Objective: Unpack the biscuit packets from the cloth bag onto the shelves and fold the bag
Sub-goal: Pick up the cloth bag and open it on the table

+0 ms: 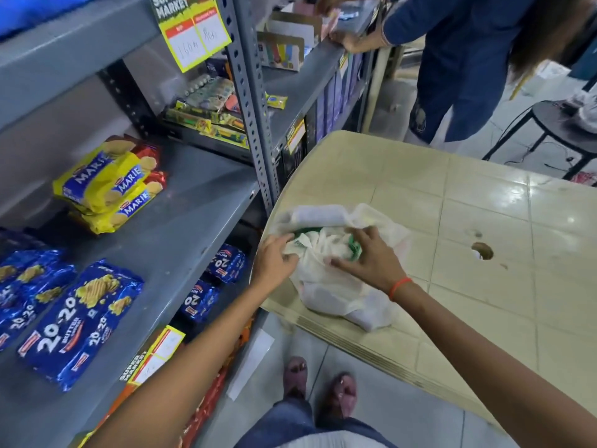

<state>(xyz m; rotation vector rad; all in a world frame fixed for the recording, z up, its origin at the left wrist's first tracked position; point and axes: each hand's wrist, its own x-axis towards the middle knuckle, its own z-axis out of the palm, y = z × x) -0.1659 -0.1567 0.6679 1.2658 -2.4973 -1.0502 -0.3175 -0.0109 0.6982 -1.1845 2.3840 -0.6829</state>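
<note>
lying at the far left of the grey shelf (193, 202), blue 20-20 butter biscuit packets (77, 321) sit flat near its front edge, with more blue packets partly cut off by the frame beside them. behind these, toward the back of the same shelf, yellow marie packets (109, 185) are stacked in a loose pile over red-ended ones. a yellow price tag (190, 30) hangs from the shelf above, and a second tag (151, 357) is fixed to the front lip of the grey shelf. further back, small yellow and green snack packs (210, 114) crowd a rear shelf. on the level below, two more blue packets (213, 279) show through the gap between shelf and tabletop.

the beige tabletop (468, 221) stands just beside the shelving, with a round hole right of centre. the white cloth bag (339, 286) lies crumpled on its near left corner, a green print showing in the folds, and no packets are visible in it. the left hand (274, 260) rests on the bag's left edge, its grip pressed onto the cloth with fingers curled into a fold. the right hand (365, 260), with a red thread at the wrist, lies on top of the bag, fingers spread and pressing down on the fabric.

at the upper right another person in dark blue clothes (458, 59) stands by the far shelves, and a black stool (555, 124) stands on the floor near them
</note>
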